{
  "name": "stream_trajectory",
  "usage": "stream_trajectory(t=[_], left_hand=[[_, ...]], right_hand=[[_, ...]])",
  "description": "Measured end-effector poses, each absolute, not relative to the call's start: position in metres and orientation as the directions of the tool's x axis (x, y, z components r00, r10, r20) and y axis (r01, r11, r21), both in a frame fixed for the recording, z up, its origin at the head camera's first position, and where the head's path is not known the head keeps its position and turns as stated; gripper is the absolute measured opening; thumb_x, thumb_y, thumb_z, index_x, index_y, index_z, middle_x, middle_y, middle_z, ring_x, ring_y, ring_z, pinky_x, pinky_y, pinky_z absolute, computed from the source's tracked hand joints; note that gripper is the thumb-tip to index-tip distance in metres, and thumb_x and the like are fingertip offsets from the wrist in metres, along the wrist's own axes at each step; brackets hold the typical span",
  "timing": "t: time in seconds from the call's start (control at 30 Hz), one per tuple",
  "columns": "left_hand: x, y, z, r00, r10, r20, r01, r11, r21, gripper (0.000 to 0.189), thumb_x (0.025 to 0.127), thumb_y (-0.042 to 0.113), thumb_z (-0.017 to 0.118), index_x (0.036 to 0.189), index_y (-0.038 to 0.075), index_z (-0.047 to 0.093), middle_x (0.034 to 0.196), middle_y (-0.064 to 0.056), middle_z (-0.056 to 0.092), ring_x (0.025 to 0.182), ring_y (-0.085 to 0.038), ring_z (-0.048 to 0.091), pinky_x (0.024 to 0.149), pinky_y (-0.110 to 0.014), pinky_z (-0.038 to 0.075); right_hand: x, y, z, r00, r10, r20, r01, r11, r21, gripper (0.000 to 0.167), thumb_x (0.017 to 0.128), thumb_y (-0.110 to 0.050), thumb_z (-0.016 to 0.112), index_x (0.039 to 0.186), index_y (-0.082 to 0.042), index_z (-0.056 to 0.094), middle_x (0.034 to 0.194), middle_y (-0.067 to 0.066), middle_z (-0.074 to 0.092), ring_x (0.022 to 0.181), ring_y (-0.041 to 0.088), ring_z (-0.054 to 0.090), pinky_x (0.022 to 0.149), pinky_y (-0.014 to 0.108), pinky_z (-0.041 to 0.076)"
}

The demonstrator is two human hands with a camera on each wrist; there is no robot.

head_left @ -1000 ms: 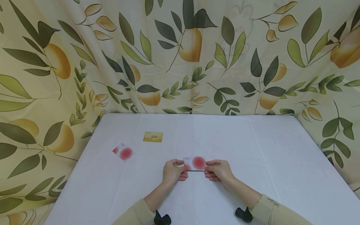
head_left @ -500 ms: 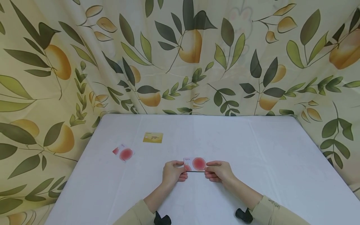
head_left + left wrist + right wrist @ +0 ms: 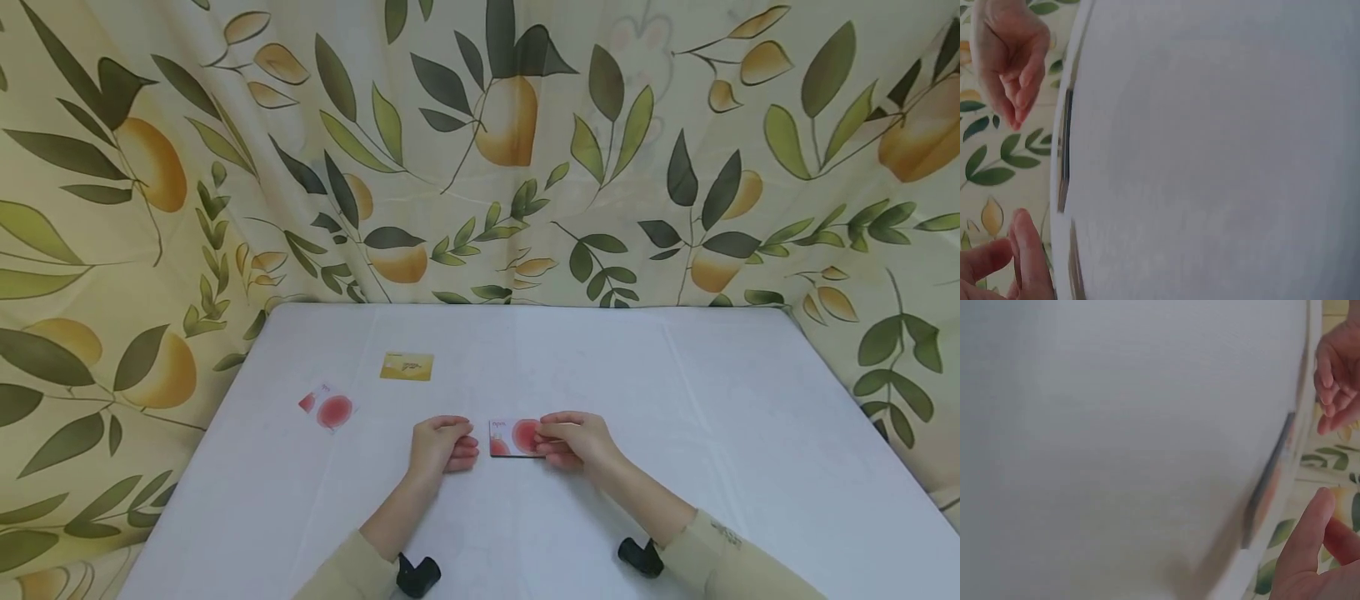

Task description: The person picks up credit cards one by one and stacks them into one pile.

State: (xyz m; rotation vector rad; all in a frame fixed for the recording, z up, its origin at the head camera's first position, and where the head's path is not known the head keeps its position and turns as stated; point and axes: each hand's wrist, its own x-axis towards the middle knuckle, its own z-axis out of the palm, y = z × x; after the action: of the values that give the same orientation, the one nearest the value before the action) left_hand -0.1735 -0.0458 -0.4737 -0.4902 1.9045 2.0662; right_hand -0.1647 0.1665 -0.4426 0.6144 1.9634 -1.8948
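Note:
A white card with a red circle and a dark front edge lies flat on the white table, in front of the person. My right hand is over the card's right end, its fingertips covering part of the circle in the head view. From the right wrist, the thumb and fingers show raised apart from the card. To the left of the card, my left hand is in the air with nothing in its loosely bent fingers. In the left wrist view, the card appears edge-on between both hands.
Turned at an angle, a similar card with a red circle lies on the left of the table. Behind it and to its right is a yellow card. A leaf-and-fruit patterned curtain hangs along the table's back edge.
Both hands held the card's two ends before and have let go. My left hand has moved away to the left; the right has shifted slightly left over the card, which stays in place.

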Motion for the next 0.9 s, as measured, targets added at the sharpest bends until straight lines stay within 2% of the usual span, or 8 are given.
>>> stream_trajectory(t=[0.33, 0.53, 0.63, 0.8, 0.9], left_hand=[[-0.209, -0.095, -0.461, -0.881, -0.085, -0.465, -0.451, -0.14, 0.881, 0.027, 0.084, 0.01, 0.06, 0.106, -0.007, 0.058, 0.066, -0.008, 0.066, 0.055, -0.015, 0.064, 0.055, -0.03, 0.057], [-0.233, -0.129, -0.457, -0.843, -0.138, -0.52, -0.5, -0.153, 0.852, 0.035, 0.086, 0.012, 0.059, 0.114, -0.006, 0.052, 0.07, -0.009, 0.068, 0.059, -0.017, 0.067, 0.061, -0.031, 0.057], [-0.242, -0.144, -0.456, -0.835, -0.155, -0.527, -0.507, -0.151, 0.848, 0.037, 0.087, 0.013, 0.057, 0.118, -0.005, 0.049, 0.069, -0.008, 0.067, 0.059, -0.017, 0.067, 0.061, -0.03, 0.057], [-0.254, -0.163, -0.453, -0.828, -0.189, -0.529, -0.509, -0.145, 0.849, 0.042, 0.087, 0.012, 0.058, 0.122, -0.006, 0.046, 0.065, -0.006, 0.066, 0.056, -0.015, 0.065, 0.058, -0.028, 0.057], [-0.259, -0.172, -0.452, -0.827, -0.217, -0.519, -0.503, -0.127, 0.855, 0.041, 0.086, 0.013, 0.058, 0.122, -0.005, 0.048, 0.069, -0.007, 0.067, 0.058, -0.015, 0.066, 0.058, -0.027, 0.056]], right_hand=[[-0.198, 0.143, -0.43, -0.856, 0.004, -0.516, 0.514, -0.093, -0.853, 0.039, 0.087, -0.012, 0.061, 0.121, 0.005, 0.053, 0.091, 0.01, 0.068, 0.072, 0.016, 0.068, 0.064, 0.023, 0.055], [-0.209, 0.121, -0.435, -0.858, -0.039, -0.512, 0.511, -0.178, -0.841, 0.038, 0.087, -0.006, 0.06, 0.122, 0.006, 0.052, 0.094, 0.011, 0.067, 0.077, 0.016, 0.067, 0.073, 0.03, 0.055], [-0.213, 0.111, -0.439, -0.863, -0.046, -0.504, 0.503, -0.192, -0.843, 0.036, 0.087, -0.004, 0.06, 0.121, 0.006, 0.054, 0.096, 0.012, 0.067, 0.078, 0.016, 0.066, 0.073, 0.031, 0.055], [-0.223, 0.095, -0.444, -0.877, -0.034, -0.479, 0.474, -0.228, -0.851, 0.037, 0.083, 0.0, 0.062, 0.119, 0.006, 0.055, 0.092, 0.011, 0.066, 0.078, 0.015, 0.065, 0.072, 0.027, 0.056], [-0.231, 0.086, -0.447, -0.88, -0.022, -0.474, 0.464, -0.251, -0.85, 0.038, 0.083, 0.002, 0.061, 0.119, 0.007, 0.055, 0.087, 0.009, 0.066, 0.077, 0.015, 0.064, 0.072, 0.026, 0.055]])
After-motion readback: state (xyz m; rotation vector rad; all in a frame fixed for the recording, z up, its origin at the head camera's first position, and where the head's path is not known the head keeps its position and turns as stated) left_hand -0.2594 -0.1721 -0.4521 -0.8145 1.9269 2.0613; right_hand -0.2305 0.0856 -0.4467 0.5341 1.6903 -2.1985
